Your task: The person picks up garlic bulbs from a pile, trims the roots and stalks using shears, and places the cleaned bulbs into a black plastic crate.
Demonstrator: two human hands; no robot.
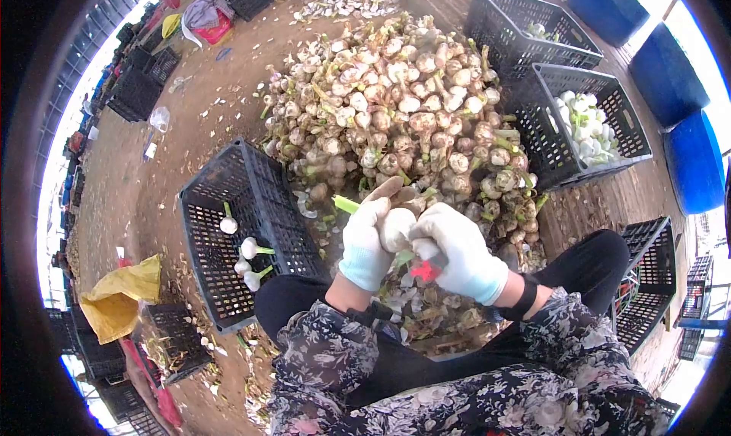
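My left hand (364,242), in a pale glove, is closed around a white garlic bulb (396,230). The bulb's green stem (346,204) sticks out past my fingers to the left. Pressed up against the bulb's other side is my gloved right hand (461,249), its fingers curled around a small tool with a red part (425,271). The tool's working end is hidden by the hand and bulb. Just beyond both hands rises a big heap of unpeeled, soil-stained garlic (411,93). Loose peelings (415,310) lie below my hands, between my legs.
A black crate (199,226) at left holds several cleaned bulbs with stems. At right, another crate (544,120) contains many white bulbs, with a further crate (487,17) behind it. Blue barrels (697,162) line the right edge. A yellow sack (122,299) lies at left.
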